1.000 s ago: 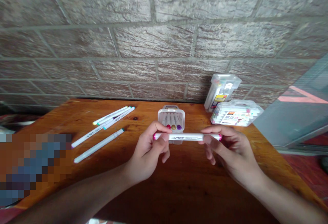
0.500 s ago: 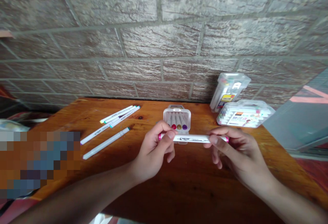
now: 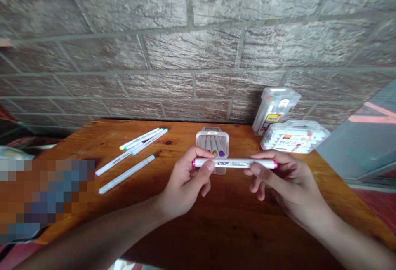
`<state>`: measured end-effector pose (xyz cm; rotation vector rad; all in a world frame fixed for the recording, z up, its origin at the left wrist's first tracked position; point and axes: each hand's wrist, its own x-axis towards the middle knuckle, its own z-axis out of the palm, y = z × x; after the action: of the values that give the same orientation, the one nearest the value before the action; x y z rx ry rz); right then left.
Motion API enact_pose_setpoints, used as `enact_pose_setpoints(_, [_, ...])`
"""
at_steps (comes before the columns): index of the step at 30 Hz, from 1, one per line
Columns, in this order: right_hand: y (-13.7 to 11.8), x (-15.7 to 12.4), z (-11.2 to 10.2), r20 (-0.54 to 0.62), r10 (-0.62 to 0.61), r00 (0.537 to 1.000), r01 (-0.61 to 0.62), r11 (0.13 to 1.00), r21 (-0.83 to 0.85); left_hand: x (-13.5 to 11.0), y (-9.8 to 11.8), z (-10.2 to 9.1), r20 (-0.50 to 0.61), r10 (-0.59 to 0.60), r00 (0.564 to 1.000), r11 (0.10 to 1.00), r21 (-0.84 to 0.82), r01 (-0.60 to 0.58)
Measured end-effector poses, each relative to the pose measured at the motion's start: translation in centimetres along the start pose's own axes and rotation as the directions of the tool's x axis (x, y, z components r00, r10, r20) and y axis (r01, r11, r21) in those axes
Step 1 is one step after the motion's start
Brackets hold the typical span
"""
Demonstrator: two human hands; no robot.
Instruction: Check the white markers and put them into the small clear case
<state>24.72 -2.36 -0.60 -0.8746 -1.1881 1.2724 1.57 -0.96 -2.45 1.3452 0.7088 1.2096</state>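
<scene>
A white marker (image 3: 232, 163) with pink ends lies level across both hands, above the table. My left hand (image 3: 190, 179) pinches it near its left end between thumb and fingers. Toward the other end, my right hand (image 3: 283, 181) grips it the same way, with the pink tip sticking out past the fingers. Just behind the marker stands a small clear plastic case (image 3: 213, 140) with several markers inside; their red, yellow and purple ends face me. The held marker and my left fingers cover part of that case.
Several loose white markers (image 3: 144, 142) lie in a heap on the wooden table (image 3: 216, 228) at left, with one grey-white marker (image 3: 127, 174) nearer me. At the back right, a tall clear marker box (image 3: 274, 111) stands beside a wide marker case (image 3: 293, 137). A brick wall (image 3: 192, 55) rises behind.
The marker has risen slightly in my hands, and its right end sticks out a little more. Both hands keep their pinch. The view has shifted slightly.
</scene>
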Motion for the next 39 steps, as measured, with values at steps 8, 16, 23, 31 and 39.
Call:
enact_pose_setpoints(8, [0.09, -0.15, 0.16, 0.005, -0.050, 0.999, 0.050, 0.998, -0.045, -0.05, 0.28, 0.09, -0.006, -0.021, 1.000, 1.000, 0.002, 0.021])
enact_pose_setpoints(16, [-0.19, -0.26, 0.15, 0.009, -0.035, 0.999, 0.035, 0.999, -0.002, -0.19, -0.01, -0.03, 0.004, -0.009, 1.000, 0.996, -0.094, 0.009])
enact_pose_setpoints(23, [-0.10, -0.15, 0.24, 0.009, -0.053, 0.999, 0.053, 0.998, -0.029, -0.28, 0.13, -0.08, -0.013, -0.052, 0.999, 0.999, 0.003, 0.052])
enact_pose_setpoints(31, [-0.53, -0.25, 0.51, 0.010, -0.006, 1.000, 0.006, 0.998, 0.060, -0.27, 0.03, -0.15, -0.008, -0.049, 0.999, 0.999, -0.020, 0.049])
enact_pose_setpoints(39, [-0.37, -0.24, 0.09, -0.009, -0.039, 0.999, 0.039, 0.998, 0.040, 0.14, 0.34, -0.24, -0.067, -0.040, 0.997, 0.999, -0.028, 0.038])
